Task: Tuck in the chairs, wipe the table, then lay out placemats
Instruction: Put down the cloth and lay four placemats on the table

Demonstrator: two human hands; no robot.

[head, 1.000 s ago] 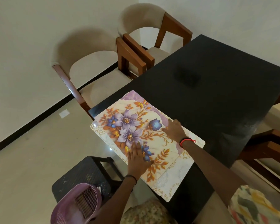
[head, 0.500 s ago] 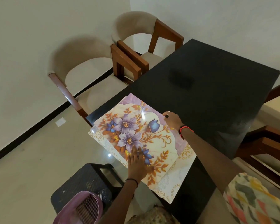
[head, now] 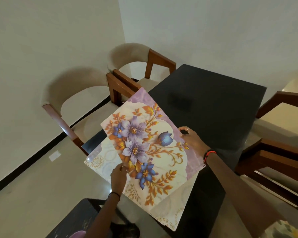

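A floral placemat (head: 150, 143) with purple and blue flowers is lifted off the near corner of the black table (head: 213, 103), tilted up. My left hand (head: 118, 175) pinches its near left edge. My right hand (head: 191, 140) grips its right edge, thumb on top. Under it lie more pale placemats (head: 169, 212) with gold patterns, stacked and hanging over the table's near corner. Two beige chairs with wooden arms (head: 72, 100) (head: 141, 64) stand along the table's left side, seats partly under it.
More wooden chairs (head: 273, 152) stand on the table's right side. A dark stool (head: 83, 219) sits on the floor below my left arm, with a bit of a pink basket (head: 77, 235) beside it. White walls close in behind the chairs.
The top floral placemat was lying flat under both palms; both hands have now taken its edges and lifted it off the stack. The camera has tipped up.
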